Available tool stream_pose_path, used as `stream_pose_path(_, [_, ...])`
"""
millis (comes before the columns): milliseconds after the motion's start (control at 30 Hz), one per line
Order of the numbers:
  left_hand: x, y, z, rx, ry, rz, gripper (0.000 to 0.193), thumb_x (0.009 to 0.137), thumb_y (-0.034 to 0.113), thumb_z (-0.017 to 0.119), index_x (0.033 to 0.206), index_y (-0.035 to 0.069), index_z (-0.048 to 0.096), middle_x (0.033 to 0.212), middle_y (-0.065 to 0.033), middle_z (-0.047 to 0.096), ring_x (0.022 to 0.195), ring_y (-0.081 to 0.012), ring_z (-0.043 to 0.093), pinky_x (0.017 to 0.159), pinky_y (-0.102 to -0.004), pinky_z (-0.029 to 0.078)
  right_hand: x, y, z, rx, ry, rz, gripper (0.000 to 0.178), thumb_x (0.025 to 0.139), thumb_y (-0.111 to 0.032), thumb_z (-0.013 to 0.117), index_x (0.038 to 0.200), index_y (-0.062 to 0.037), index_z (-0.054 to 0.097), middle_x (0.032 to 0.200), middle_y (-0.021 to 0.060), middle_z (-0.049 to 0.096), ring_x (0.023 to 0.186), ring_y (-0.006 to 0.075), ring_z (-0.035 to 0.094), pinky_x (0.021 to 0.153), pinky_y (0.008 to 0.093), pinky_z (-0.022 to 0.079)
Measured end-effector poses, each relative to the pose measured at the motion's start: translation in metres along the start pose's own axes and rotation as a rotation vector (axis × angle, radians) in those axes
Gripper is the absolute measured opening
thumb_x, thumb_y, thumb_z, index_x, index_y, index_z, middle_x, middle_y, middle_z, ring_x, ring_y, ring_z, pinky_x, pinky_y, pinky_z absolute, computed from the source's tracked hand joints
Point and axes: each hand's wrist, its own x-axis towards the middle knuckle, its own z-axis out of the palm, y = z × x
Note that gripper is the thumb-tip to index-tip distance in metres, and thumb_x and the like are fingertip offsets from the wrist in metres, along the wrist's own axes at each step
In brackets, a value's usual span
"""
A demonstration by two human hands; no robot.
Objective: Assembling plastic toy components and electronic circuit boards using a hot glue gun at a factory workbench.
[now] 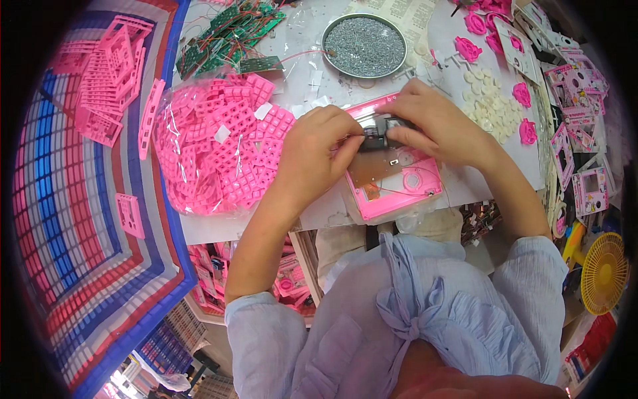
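A pink plastic casing [392, 206] lies in front of me on the white-covered table, its inside facing up. A brown board [372, 169] and a round pink ring [413, 180] show in it. Over its upper half is a small black part [374, 132], with a shiny face. The fingertips of my left hand [321, 143] are closed on its left side. From the right, my right hand [435, 123] grips the same part between thumb and fingers. My fingers hide part of it, so I cannot tell whether it touches the board.
Left of the casing is a clear bag of pink keypad pieces [226, 146]. Behind are green circuit boards [232, 33] with red wires and a round tin of small screws [365, 46]. White discs [492, 103] and pink rose-shaped pieces [468, 48] lie right; a yellow fan [604, 272] stands beyond.
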Motion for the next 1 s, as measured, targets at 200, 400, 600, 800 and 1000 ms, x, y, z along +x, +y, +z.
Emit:
stream_pose_path(200, [-0.001,-0.001,0.001,-0.029,0.033,-0.023,0.010,0.081,0.001,0.071,0.089,0.001,0.066,0.088,-0.0097,0.066,0.077,-0.0248,0.063,0.069,-0.0337,0.050,0.003,0.002,0.001,-0.116,0.215,-0.310,0.043,0.083,-0.024,0.074,0.119,-0.0059,0.063,0.106,0.0134,0.064,0.103,0.0329,0.056,0.090,0.0422,0.048])
stream_pose_path(400, [0.012,-0.001,-0.001,0.070,-0.014,0.092,0.009,0.080,0.002,0.071,0.086,0.003,0.064,0.084,-0.0095,0.063,0.077,-0.0276,0.062,0.068,-0.0356,0.049,-0.003,0.005,0.006,-0.022,0.167,-0.214,0.049,0.074,-0.014,0.080,0.118,-0.0068,0.060,0.106,0.0108,0.065,0.099,0.0317,0.060,0.086,0.0414,0.051])
stream_pose_path(600, [0.022,-0.002,-0.006,0.104,-0.062,0.060,0.008,0.081,0.007,0.070,0.085,0.005,0.063,0.083,-0.0104,0.061,0.078,-0.0317,0.062,0.067,-0.0412,0.050,-0.001,0.013,0.008,-0.020,0.192,-0.303,0.049,0.073,-0.014,0.081,0.117,-0.0069,0.061,0.102,0.0108,0.065,0.094,0.0319,0.062,0.082,0.0417,0.052])
stream_pose_path(800, [0.014,-0.012,-0.012,0.037,-0.060,-0.050,0.008,0.085,0.004,0.070,0.089,0.001,0.063,0.082,-0.0094,0.061,0.066,-0.0217,0.058,0.060,-0.0317,0.047,-0.014,0.020,-0.001,0.030,0.220,-0.318,0.050,0.073,-0.014,0.080,0.119,-0.0076,0.061,0.097,0.0114,0.066,0.088,0.0319,0.063,0.076,0.0417,0.052])
stream_pose_path(1000, [0.014,-0.008,-0.012,-0.050,-0.176,0.001,0.011,0.081,0.002,0.071,0.089,0.002,0.063,0.082,-0.0099,0.061,0.068,-0.0233,0.059,0.061,-0.0324,0.048,-0.005,-0.002,0.009,0.063,0.084,-0.222,0.060,0.073,-0.017,0.081,0.127,-0.0077,0.056,0.096,0.0108,0.066,0.093,0.0311,0.063,0.080,0.0421,0.051])
